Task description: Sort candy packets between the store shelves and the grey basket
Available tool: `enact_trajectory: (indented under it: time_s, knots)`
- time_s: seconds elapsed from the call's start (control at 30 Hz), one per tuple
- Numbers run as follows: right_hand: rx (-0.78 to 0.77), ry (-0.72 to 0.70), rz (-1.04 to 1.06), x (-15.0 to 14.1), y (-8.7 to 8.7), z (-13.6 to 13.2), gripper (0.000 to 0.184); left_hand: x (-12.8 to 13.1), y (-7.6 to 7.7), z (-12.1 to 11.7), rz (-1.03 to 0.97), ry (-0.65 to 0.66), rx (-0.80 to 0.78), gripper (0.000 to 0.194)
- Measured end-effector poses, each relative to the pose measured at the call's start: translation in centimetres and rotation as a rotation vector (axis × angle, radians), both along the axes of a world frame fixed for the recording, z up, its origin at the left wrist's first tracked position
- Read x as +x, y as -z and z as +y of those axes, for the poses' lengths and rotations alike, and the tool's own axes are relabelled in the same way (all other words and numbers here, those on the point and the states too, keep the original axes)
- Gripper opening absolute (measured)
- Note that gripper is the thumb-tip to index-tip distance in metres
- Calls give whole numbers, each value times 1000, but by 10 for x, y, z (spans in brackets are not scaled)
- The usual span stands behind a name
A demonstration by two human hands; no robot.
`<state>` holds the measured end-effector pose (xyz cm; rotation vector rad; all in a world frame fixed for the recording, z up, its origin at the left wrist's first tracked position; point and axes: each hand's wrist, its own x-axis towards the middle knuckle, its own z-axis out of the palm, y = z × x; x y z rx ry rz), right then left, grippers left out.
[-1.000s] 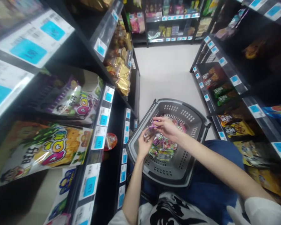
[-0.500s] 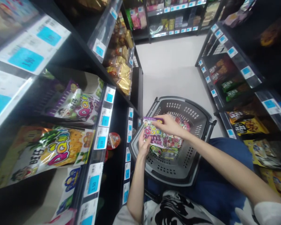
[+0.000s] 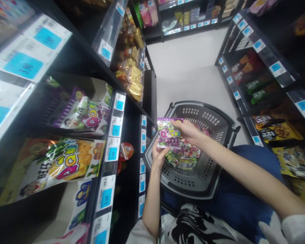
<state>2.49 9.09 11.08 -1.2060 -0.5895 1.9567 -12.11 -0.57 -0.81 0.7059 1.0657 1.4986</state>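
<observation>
Both hands hold one small purple-topped bag of grape gummy candy (image 3: 169, 135) above a grey shopping basket (image 3: 203, 188). My left hand (image 3: 159, 155) grips the bag's lower left edge, with the thumb in front. On the upper right edge is my right hand (image 3: 186, 130), its fingers closed over the bag's purple top. The bag's printed front faces me. Below it, in the basket, lie several candy packets (image 3: 189, 154), some red and some green, partly hidden by the bag and my right hand.
On the left shelf lie a pineapple candy bag (image 3: 66, 162) and more grape candy bags (image 3: 88, 112), behind price tags (image 3: 113, 154). Gold packets (image 3: 134, 81) stand farther along. The right shelf (image 3: 266, 81) carries snack bags. Pale floor (image 3: 183, 67) runs between the shelves.
The candy bag has risen slightly, and its front is turned more fully toward me. Both hands have stayed on it. The view has shifted a little.
</observation>
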Motion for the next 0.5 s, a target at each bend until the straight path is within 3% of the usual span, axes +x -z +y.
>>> enact_trajectory:
  time_s: [0.33,0.5]
  knots:
    - [-7,-75,-5,-1,2,0,18,-6,-3,-7,-138,-38,-103,75]
    - [0,-80,12,0,5,0,26,-4,-4,-6,-155,-42,-83,74]
